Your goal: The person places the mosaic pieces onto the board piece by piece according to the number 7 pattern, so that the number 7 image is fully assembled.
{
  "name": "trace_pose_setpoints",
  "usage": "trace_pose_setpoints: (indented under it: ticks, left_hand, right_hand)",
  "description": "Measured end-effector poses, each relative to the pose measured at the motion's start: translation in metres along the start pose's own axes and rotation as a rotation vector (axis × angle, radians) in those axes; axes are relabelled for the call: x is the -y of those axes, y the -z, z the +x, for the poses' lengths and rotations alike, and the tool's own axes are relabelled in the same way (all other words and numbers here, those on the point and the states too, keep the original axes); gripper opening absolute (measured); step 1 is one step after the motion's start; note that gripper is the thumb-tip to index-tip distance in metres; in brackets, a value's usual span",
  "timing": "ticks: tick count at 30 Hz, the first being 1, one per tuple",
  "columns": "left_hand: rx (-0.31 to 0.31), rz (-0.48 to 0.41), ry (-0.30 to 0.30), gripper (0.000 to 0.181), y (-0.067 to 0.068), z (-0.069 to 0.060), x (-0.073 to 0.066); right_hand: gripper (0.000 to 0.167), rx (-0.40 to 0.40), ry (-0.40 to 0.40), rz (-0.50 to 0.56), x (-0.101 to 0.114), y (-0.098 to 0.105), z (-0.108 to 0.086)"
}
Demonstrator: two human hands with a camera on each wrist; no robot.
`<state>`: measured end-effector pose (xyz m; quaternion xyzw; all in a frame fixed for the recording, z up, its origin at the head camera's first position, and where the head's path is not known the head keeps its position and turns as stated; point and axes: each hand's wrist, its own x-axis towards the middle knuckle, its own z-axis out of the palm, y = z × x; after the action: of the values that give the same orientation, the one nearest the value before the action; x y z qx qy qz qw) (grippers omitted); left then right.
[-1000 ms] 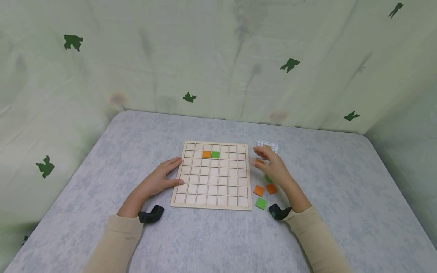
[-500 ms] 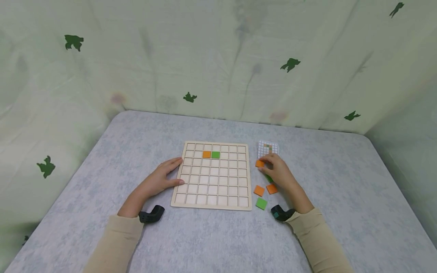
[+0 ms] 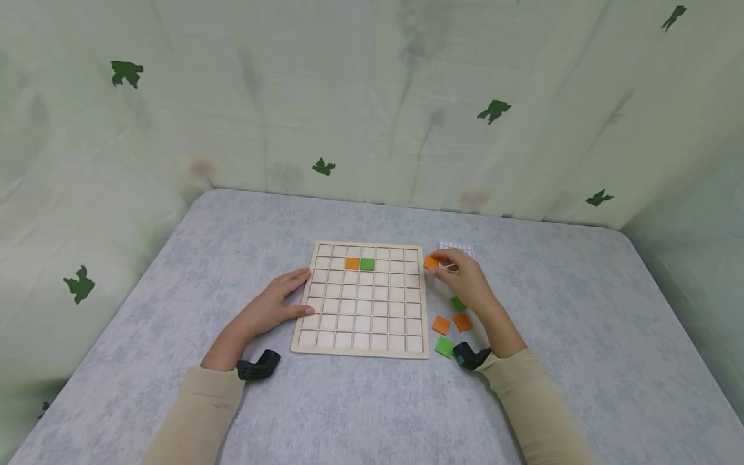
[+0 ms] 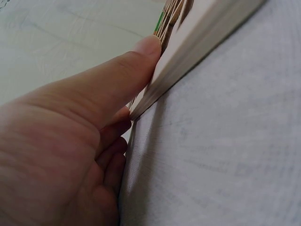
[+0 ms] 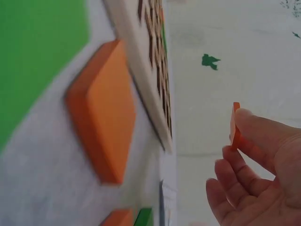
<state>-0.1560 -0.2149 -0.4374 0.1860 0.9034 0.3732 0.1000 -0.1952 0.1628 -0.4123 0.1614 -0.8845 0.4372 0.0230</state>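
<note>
At the wooden grid board (image 3: 332,321), my left hand (image 3: 273,307) rests along the left edge, thumb spread from the fingers. Seen from the left wrist, the thumb (image 4: 117,77) lies on the board's rim. My right hand (image 3: 467,279) pinches an orange square tile (image 3: 431,262) between thumb and fingertips, just off the board's upper right side. In the right wrist view this held tile (image 5: 234,126) stands edge-on, raised off the table. An orange tile (image 3: 352,263) and a green tile (image 3: 367,264) sit side by side in the board's second row.
Right of the board lie loose tiles: two orange tiles (image 3: 441,325), a green tile (image 3: 444,347), and another green tile (image 3: 458,303) close to the right wrist. A small printed grid card (image 3: 456,245) is partly covered by the right hand. A pale curtain (image 3: 372,116) hangs behind the table.
My right hand reached down to the orange tile below the card, took hold of it, and carried it up and left towards the board. The left hand stays in place.
</note>
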Motion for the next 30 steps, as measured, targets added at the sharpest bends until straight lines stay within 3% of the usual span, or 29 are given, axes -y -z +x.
trace_pose_setpoints:
  ticks: [5, 11, 21, 30]
  left_hand:
    - [0.003, 0.006, 0.011, 0.082, -0.001, 0.001, 0.001]
    - [-0.002, 0.003, 0.01, 0.081, -0.002, 0.001, 0.001]
    - [-0.008, 0.007, 0.013, 0.081, -0.002, 0.001, 0.001]
    - [-0.003, 0.009, 0.012, 0.081, -0.001, 0.001, 0.001]
  right_hand:
    - [0.035, -0.022, 0.055, 0.035, 0.02, -0.013, 0.019]
    - [0.036, 0.014, 0.074, 0.071, 0.035, -0.037, 0.038]
    - [0.029, 0.12, -0.034, 0.027, 0.023, -0.069, 0.047]
    - [0.024, 0.148, 0.018, -0.065, 0.018, -0.073, 0.049]
